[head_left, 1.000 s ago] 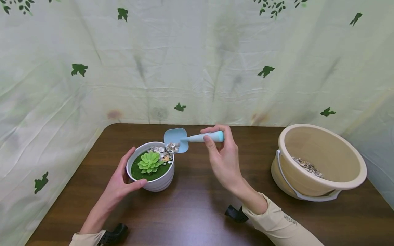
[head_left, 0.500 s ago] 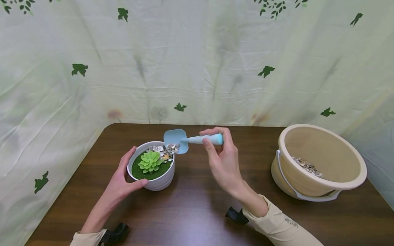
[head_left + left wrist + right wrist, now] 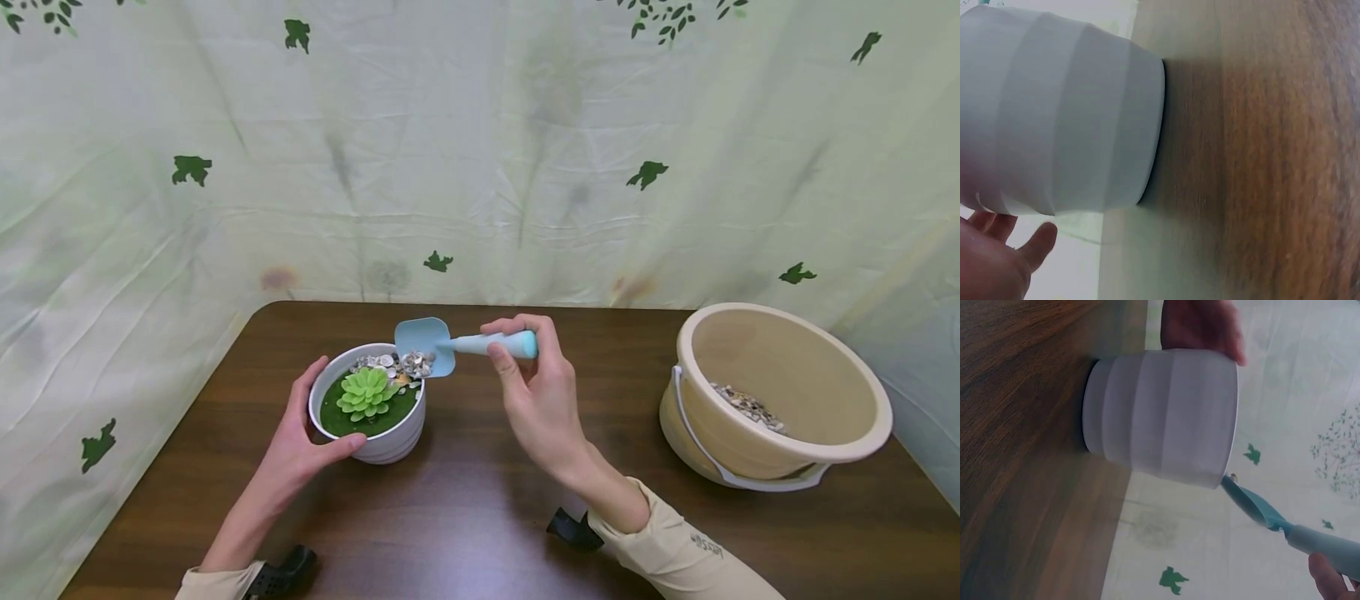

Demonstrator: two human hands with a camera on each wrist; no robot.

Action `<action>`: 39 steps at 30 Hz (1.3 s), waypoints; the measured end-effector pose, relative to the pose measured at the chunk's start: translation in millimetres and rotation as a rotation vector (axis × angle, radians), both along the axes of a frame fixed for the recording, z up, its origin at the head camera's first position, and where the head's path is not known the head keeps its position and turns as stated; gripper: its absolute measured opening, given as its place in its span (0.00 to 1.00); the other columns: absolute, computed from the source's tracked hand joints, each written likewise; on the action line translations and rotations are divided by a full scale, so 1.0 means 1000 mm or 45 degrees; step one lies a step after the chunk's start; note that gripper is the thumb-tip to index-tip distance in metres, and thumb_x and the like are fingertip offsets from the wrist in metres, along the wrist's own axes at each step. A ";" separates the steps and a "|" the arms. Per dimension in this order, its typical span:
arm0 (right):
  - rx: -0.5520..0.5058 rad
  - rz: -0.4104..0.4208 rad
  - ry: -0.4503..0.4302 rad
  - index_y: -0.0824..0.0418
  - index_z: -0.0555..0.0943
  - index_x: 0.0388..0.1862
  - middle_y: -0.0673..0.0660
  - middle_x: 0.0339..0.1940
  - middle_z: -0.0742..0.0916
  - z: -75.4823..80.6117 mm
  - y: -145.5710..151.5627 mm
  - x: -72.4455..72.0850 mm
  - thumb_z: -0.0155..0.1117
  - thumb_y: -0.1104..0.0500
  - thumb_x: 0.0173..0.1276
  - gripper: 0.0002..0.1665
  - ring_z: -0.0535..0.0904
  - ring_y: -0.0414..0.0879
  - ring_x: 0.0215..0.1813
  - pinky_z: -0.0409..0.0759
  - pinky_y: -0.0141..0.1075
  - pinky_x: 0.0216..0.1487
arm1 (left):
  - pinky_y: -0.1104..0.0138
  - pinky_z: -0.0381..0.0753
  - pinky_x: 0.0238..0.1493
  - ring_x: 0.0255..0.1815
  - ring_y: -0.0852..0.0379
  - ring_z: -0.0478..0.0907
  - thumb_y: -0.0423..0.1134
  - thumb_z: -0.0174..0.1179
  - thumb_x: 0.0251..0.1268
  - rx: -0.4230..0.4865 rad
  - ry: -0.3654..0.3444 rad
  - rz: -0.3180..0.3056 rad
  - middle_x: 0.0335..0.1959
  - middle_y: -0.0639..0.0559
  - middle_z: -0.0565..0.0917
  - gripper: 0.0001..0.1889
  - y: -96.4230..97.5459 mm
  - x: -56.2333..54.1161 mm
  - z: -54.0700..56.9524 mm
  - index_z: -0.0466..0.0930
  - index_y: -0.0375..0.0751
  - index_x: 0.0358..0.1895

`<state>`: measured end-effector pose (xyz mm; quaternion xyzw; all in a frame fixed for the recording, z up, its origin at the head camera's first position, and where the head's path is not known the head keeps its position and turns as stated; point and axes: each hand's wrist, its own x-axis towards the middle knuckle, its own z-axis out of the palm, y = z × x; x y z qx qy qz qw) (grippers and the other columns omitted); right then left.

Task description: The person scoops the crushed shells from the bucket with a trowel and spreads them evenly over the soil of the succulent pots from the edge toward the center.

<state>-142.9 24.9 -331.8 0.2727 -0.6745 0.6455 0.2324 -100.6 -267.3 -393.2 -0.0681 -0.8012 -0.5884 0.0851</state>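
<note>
A white ribbed flowerpot [image 3: 397, 446] stands upright on the table, holding a light green succulent [image 3: 367, 394] on a green mossy surface. Small whitish stones [image 3: 384, 362] cover the pot's far right part. My left hand [image 3: 296, 450] grips the pot from the left, thumb on its near side and fingers along the far left. In my right hand [image 3: 546, 408], thumb and fingers pinch the handle of a light blue trowel [image 3: 422, 335]. A small heap of stones lies at the blade's near left corner, over the rim. The right wrist view has the trowel's tip [image 3: 1227, 481] right at the rim.
A beige bucket [image 3: 787, 333] with a grey handle stands at the right of the table [image 3: 480, 517], with more small stones [image 3: 750, 408] in its bottom. Behind the table's far edge hangs a pale curtain [image 3: 480, 167] with green leaf prints.
My right hand has shifted slightly left and down with the trowel. The stones on the blade have slid nearer its pot-side edge. My left hand keeps its grip on the flowerpot.
</note>
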 end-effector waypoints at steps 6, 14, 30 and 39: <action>-0.008 0.014 0.025 0.64 0.69 0.48 0.54 0.50 0.85 -0.001 -0.001 0.001 0.62 0.68 0.69 0.13 0.77 0.48 0.41 0.71 0.31 0.30 | 0.74 0.55 0.59 0.70 0.49 0.55 0.34 0.73 0.51 -0.129 -0.021 0.064 0.73 0.47 0.55 0.54 0.000 0.000 -0.001 0.47 0.60 0.79; 0.008 0.000 0.030 0.65 0.69 0.48 0.53 0.51 0.85 -0.002 0.000 0.000 0.61 0.69 0.69 0.13 0.77 0.48 0.41 0.70 0.31 0.30 | 0.79 0.60 0.59 0.68 0.59 0.59 0.25 0.67 0.54 0.045 0.020 -0.057 0.75 0.44 0.55 0.51 -0.003 0.000 -0.002 0.47 0.49 0.79; 0.029 0.092 0.094 0.66 0.69 0.45 0.57 0.53 0.84 -0.010 -0.003 0.009 0.61 0.72 0.68 0.12 0.80 0.49 0.47 0.75 0.31 0.36 | 0.80 0.58 0.58 0.69 0.51 0.56 0.29 0.69 0.54 0.010 -0.035 0.008 0.74 0.44 0.55 0.53 0.001 0.003 -0.002 0.43 0.50 0.79; -0.093 0.193 0.124 0.69 0.70 0.46 0.64 0.53 0.82 -0.016 -0.007 0.005 0.58 0.78 0.66 0.13 0.79 0.55 0.54 0.76 0.33 0.47 | 0.78 0.55 0.60 0.73 0.47 0.52 0.33 0.69 0.56 -0.035 -0.080 0.045 0.76 0.47 0.52 0.53 0.000 0.004 -0.003 0.43 0.58 0.79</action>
